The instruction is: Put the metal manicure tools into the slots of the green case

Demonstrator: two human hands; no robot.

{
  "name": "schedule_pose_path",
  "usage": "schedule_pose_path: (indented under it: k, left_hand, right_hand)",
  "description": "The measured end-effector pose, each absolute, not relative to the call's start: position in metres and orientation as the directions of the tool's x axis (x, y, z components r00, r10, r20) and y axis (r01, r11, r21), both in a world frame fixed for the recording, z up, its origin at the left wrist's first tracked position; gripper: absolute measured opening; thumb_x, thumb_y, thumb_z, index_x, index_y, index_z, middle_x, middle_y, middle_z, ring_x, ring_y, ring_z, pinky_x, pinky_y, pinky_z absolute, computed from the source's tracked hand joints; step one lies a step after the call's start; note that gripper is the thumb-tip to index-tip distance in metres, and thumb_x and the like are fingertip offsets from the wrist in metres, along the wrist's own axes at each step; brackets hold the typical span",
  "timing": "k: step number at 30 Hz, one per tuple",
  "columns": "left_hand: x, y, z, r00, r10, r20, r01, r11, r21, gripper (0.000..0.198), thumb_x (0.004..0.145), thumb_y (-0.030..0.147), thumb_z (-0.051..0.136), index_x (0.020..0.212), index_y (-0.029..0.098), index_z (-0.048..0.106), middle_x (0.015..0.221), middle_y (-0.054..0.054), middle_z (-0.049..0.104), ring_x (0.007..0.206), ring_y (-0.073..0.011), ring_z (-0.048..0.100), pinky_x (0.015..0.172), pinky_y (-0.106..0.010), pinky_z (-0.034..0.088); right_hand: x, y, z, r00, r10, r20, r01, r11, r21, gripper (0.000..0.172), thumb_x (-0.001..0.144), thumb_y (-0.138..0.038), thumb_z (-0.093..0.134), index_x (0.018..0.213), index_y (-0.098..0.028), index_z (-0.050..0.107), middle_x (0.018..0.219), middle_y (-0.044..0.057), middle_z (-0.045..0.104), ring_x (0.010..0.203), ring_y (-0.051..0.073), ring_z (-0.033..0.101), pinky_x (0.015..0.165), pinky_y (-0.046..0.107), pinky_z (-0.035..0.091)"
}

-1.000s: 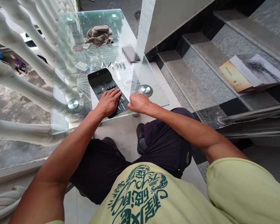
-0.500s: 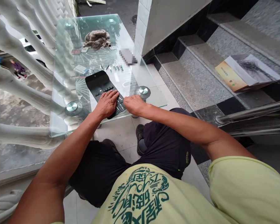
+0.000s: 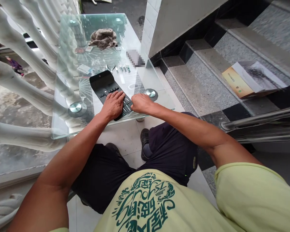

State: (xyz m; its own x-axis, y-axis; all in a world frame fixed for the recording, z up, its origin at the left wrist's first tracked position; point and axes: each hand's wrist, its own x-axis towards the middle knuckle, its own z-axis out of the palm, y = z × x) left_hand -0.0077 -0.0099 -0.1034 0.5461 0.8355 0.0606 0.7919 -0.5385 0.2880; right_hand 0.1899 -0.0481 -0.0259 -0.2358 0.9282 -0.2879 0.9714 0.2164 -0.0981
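An unfolded black case lies on the glass table, with several slim metal tools in its lower part. My left hand rests flat on the middle of the case, fingers stretched out. At the case's right edge, beside the slim tools, my right hand is closed; what its fingers pinch, if anything, is hidden. Beyond the case several small nail clippers lie in a row, with a plier-like tool to their left.
The glass table also bears a crumpled cloth, a blurred-out object and a white card. White balusters stand at left. An open carton sits on the stairs at right.
The view has shifted slightly. My left hand still lies on the case, and my right hand stays closed at its right edge, with slightly more of the slim tools showing.
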Motion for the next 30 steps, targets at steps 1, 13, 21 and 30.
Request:
schedule_pose_path:
  k: [1, 13, 21, 30]
  left_hand:
    - [-0.008, -0.01, -0.103, 0.546, 0.836, 0.057, 0.793, -0.538, 0.285, 0.07, 0.127, 0.03, 0.041, 0.192, 0.021, 0.063, 0.202, -0.014, 0.055, 0.192, -0.0387, 0.045, 0.159, -0.063, 0.028]
    - [-0.01, -0.007, -0.108, 0.534, 0.841, 0.086, 0.787, -0.532, 0.311, 0.07, 0.125, 0.031, 0.046, 0.194, 0.028, 0.063, 0.199, -0.011, 0.06, 0.19, -0.0398, 0.047, 0.158, -0.067, 0.03]
    - [-0.014, -0.006, -0.107, 0.535, 0.841, 0.087, 0.8, -0.537, 0.267, 0.07, 0.124, 0.03, 0.046, 0.191, 0.028, 0.067, 0.196, -0.012, 0.063, 0.189, -0.0399, 0.051, 0.157, -0.068, 0.034]
    - [-0.023, -0.001, -0.103, 0.585, 0.806, 0.087, 0.778, -0.588, 0.221, 0.068, 0.124, 0.031, 0.046, 0.188, 0.026, 0.07, 0.195, -0.012, 0.065, 0.186, -0.0372, 0.055, 0.156, -0.062, 0.04]
  right_hand:
    - [0.191, -0.048, -0.023, -0.204, 0.93, -0.304, 0.978, 0.183, -0.097, 0.048, 0.111, -0.015, 0.075, 0.155, 0.004, 0.084, 0.146, 0.04, 0.086, 0.144, 0.049, 0.085, 0.115, 0.047, 0.066]
    - [0.238, -0.054, -0.003, -0.151, 0.827, -0.541, 0.978, 0.045, -0.205, 0.017, 0.095, -0.019, 0.088, 0.078, -0.017, 0.084, 0.074, 0.008, 0.079, 0.069, 0.021, 0.072, 0.062, 0.032, 0.048]
    - [0.276, 0.029, 0.02, 0.105, 0.9, -0.422, 0.923, -0.246, -0.295, 0.033, 0.103, -0.008, 0.085, 0.073, -0.017, 0.075, 0.059, -0.002, 0.062, 0.056, 0.012, 0.051, 0.058, 0.027, 0.042]
    - [0.288, 0.089, -0.015, 0.12, 0.895, -0.43, 0.949, -0.231, -0.215, 0.007, 0.101, -0.012, 0.09, 0.094, -0.01, 0.09, 0.071, 0.003, 0.077, 0.064, 0.015, 0.061, 0.069, 0.028, 0.055]
